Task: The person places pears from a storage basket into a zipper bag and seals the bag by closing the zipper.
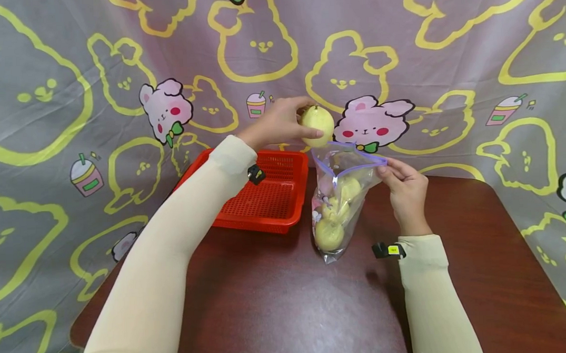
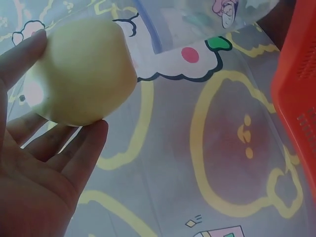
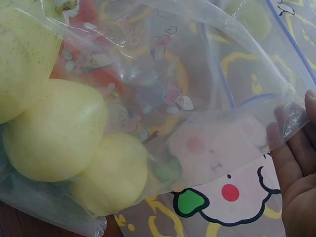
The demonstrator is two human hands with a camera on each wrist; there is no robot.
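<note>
My left hand point(image 1: 285, 122) grips a pale yellow pear point(image 1: 317, 125) just above the mouth of a clear zip bag point(image 1: 353, 165). In the left wrist view the thumb and fingers wrap the sides of that pear point(image 2: 84, 74). My right hand point(image 1: 406, 192) pinches the purple-edged rim of the bag at its right corner, and the mouth gapes. Inside the bag, several pears point(image 3: 57, 131) are stacked toward its bottom. The right wrist view shows the fingertips point(image 3: 281, 136) on the clear plastic, which bears small printed cartoon figures.
A red perforated plastic basket point(image 1: 285, 218) stands at the back left of the dark brown table point(image 1: 288, 302), left of the bag and partly behind my left forearm. A curtain with rabbit drawings point(image 1: 262, 35) hangs behind the table and along both sides.
</note>
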